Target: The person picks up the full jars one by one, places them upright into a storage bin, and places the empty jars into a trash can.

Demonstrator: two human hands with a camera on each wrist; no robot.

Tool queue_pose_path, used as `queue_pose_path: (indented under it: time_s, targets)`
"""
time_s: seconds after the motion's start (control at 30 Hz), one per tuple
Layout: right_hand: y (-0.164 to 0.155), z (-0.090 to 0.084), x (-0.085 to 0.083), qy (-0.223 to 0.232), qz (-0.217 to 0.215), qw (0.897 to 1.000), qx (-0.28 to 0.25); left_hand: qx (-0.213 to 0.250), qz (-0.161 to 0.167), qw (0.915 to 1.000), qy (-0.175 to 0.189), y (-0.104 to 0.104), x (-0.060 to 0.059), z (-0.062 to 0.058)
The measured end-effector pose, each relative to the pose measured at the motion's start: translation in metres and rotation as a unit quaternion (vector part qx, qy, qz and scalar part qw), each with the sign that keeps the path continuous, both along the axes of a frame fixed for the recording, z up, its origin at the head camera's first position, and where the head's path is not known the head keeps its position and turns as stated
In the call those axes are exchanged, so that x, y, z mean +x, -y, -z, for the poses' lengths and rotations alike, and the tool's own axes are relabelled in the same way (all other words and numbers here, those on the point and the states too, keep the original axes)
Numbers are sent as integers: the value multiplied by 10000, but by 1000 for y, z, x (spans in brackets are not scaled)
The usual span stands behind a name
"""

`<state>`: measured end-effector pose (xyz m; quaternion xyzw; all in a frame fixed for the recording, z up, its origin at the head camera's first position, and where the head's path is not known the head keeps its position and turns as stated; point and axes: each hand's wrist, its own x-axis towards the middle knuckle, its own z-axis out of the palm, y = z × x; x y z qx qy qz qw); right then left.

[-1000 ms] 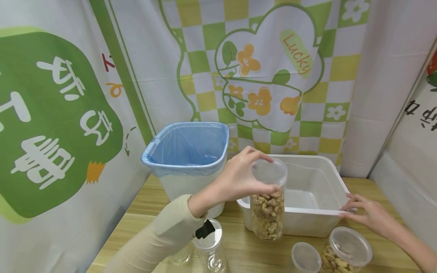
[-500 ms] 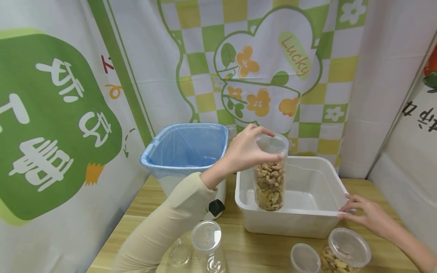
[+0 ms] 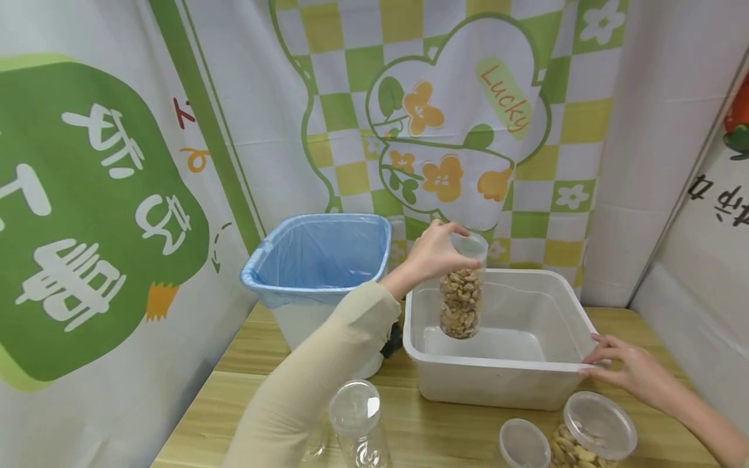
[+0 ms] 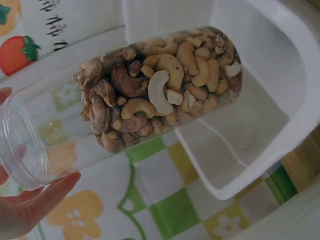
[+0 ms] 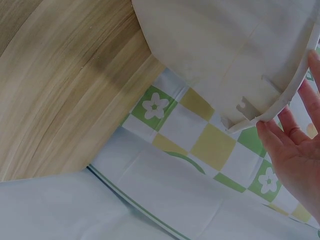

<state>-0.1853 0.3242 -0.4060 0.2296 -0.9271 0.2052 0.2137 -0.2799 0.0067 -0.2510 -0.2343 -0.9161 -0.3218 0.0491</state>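
Head view: left hand (image 3: 430, 255) grasps cashew jar (image 3: 462, 292) over tub (image 3: 503, 374); right hand (image 3: 629, 369) fingers released on rim; backdrop "Lucky" (image 3: 508, 97).

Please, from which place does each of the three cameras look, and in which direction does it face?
Head: above the wooden table, facing forward and down; both forearms show, the left hand gripping the clear plastic jar of cashews over the white plastic tub.
Left wrist: beside the left hand, facing along the jar into the tub; fingertips show.
Right wrist: low beside the right hand, facing the tub's rim; fingers show.
Shared: all three show the tub.
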Motion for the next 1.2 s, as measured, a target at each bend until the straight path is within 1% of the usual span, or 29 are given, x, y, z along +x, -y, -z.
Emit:
queue_pose_path:
  time_s: [0.17,0.3,0.47,0.6,0.77,0.97,1.2]
  targets:
    - [0,0,-1,-124,-23,9999,-5,-250,-59,9996,95,-7,-15,23]
    - [-1,1,-1,-207,-51,9998,9,-442,-15,9988,213,-9,-23,41]
    - [0,1,-1,-99,-42,9999,-5,-532,86,9979,353,-9,-30,59]
    - [0,2,0,-27,-43,10000,-29,-526,106,9976,438,-8,-31,69]
    - [0,3,0,-129,19,9999,18,-577,70,9969,531,-5,-32,80]
    - [0,3,-2,-153,64,9999,42,-715,164,9963,438,-3,-33,89]
    - [0,3,-2,-99,29,9999,-2,-830,341,9947,511,-2,-38,102]
